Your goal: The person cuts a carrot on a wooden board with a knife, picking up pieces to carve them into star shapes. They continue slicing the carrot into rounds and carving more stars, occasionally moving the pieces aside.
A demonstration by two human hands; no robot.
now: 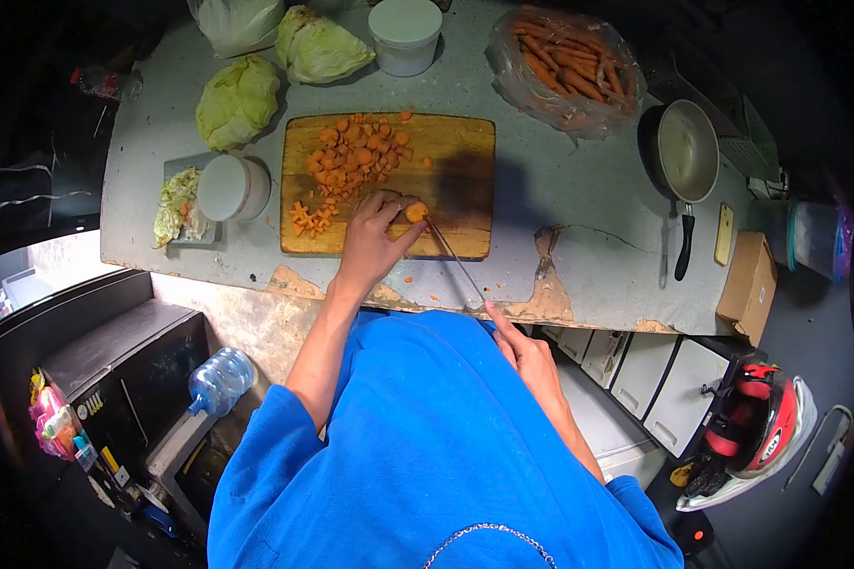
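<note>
My left hand (375,237) rests on the wooden cutting board (460,142), its fingers closed round a carrot piece (416,211) with an orange cut end facing right. In my right hand (529,356), near the table's front edge, is a knife (458,259). Its blade slants up and left, the tip right at the carrot's cut end. The handle is mostly hidden in my grip. Chopped carrot (356,156) lies heaped across the board's upper left, and smaller diced bits (310,220) sit at its lower left, beside my left hand.
Cabbages (239,101) and a lidded white tub (405,38) stand behind the board. Left of it is another tub (228,188) beside vegetable scraps (174,211). A bag of carrots (571,66) lies back right, with a frying pan (688,152) and cardboard box (748,287) farther right.
</note>
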